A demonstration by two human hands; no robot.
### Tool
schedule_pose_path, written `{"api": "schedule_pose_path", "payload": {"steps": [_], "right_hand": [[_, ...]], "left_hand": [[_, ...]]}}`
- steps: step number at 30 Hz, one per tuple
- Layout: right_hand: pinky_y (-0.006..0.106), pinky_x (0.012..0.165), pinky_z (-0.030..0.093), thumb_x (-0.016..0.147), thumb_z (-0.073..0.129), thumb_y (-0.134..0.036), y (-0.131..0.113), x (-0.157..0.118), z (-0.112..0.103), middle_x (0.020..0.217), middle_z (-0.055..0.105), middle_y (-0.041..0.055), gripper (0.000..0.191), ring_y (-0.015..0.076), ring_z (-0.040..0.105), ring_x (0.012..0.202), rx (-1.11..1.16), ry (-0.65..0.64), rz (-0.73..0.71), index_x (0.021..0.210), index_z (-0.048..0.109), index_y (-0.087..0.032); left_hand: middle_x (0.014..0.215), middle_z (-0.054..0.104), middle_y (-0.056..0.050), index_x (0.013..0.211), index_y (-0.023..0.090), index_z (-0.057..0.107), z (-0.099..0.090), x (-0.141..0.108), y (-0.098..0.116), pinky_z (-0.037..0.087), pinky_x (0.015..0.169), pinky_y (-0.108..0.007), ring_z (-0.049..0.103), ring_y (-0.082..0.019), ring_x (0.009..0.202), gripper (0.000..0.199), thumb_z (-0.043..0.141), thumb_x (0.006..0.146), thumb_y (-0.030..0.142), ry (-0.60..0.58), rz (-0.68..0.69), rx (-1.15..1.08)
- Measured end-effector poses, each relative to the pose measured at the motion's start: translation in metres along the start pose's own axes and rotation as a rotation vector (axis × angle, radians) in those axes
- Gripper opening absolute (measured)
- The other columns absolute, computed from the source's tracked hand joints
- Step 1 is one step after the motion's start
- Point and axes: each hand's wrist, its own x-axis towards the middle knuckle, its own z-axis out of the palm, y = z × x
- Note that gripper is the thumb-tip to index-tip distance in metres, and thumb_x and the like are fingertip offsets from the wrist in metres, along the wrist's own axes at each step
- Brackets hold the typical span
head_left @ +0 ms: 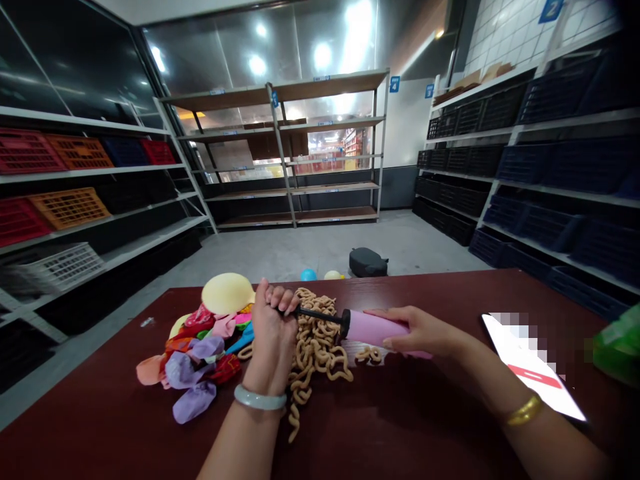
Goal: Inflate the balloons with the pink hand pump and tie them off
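Note:
A pink hand balloon pump (pixel 373 328) is held between my two hands above the table. My left hand (pixel 276 313) is closed round the end of its black rod (pixel 320 316), which stands drawn out of the barrel. Around the pink barrel wraps my right hand (pixel 420 331), covering its far end. Just left of my left hand a blown-up pale yellow balloon (pixel 227 293) rests on a heap of limp coloured balloons (pixel 197 360). Beneath the rod lies a pile of tan, curly, rope-like pieces (pixel 313 347), with a few more tan curls (pixel 369 355) near the barrel.
The dark red table (pixel 410 427) also carries a bright-screened tablet or phone (pixel 537 373) and a green object (pixel 620 347) at the right edge. Beyond it, a dark grey object (pixel 369 262) and a blue balloon-like ball (pixel 309 275) are visible. Shelves with crates (pixel 70 207) line both sides.

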Motion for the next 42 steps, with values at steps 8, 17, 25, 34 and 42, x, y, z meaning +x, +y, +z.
{"api": "schedule_pose_path", "payload": {"steps": [8, 17, 25, 34, 42], "right_hand": [[0.031, 0.073, 0.051, 0.077, 0.068, -0.038, -0.002, 0.016, 0.033, 0.112, 0.066, 0.003, 0.07, 0.018, 0.063, 0.08, 0.069, 0.042, -0.017, 0.141, 0.043, -0.028], [0.035, 0.085, 0.049, 0.071, 0.074, -0.042, -0.006, 0.016, 0.033, 0.127, 0.06, 0.0043, 0.077, 0.0243, 0.06, 0.1, 0.017, 0.076, -0.04, 0.14, 0.044, -0.03], [0.022, 0.05, 0.049, 0.073, 0.073, -0.04, 0.01, -0.005, -0.015, 0.094, 0.068, 0.0052, 0.072, 0.0138, 0.062, 0.063, 0.252, -0.177, 0.175, 0.138, 0.047, -0.024], [0.018, 0.047, 0.047, 0.071, 0.074, -0.037, 0.007, -0.006, -0.017, 0.091, 0.069, 0.0034, 0.07, 0.0118, 0.062, 0.06, 0.299, -0.16, 0.189, 0.136, 0.051, -0.024], [0.02, 0.047, 0.047, 0.074, 0.071, -0.038, 0.001, 0.007, 0.017, 0.094, 0.07, 0.0057, 0.072, 0.0113, 0.06, 0.059, 0.38, -0.119, 0.164, 0.14, 0.044, -0.027]], "left_hand": [[0.043, 0.029, 0.008, 0.058, 0.018, 0.034, 0.007, -0.024, -0.043, 0.02, 0.035, -0.021, 0.028, -0.005, 0.033, 0.04, 0.06, 0.086, 0.03, -0.008, -0.066, 0.11], [0.04, 0.026, 0.008, 0.057, 0.019, 0.029, 0.009, -0.014, -0.024, 0.019, 0.035, -0.02, 0.027, -0.006, 0.031, 0.041, 0.052, 0.09, 0.027, 0.018, -0.061, 0.056], [0.041, 0.032, 0.008, 0.058, 0.02, 0.024, -0.005, 0.009, 0.024, 0.027, 0.037, -0.021, 0.032, -0.006, 0.034, 0.043, 0.056, 0.087, 0.023, -0.105, 0.044, -0.002], [0.042, 0.031, 0.009, 0.059, 0.02, 0.024, -0.009, 0.006, 0.001, 0.026, 0.036, -0.02, 0.032, -0.006, 0.033, 0.043, 0.058, 0.086, 0.024, -0.068, 0.011, -0.009], [0.042, 0.027, 0.008, 0.058, 0.019, 0.029, -0.002, -0.015, -0.045, 0.022, 0.034, -0.02, 0.029, -0.006, 0.032, 0.045, 0.061, 0.085, 0.036, -0.052, -0.096, 0.105]]}}
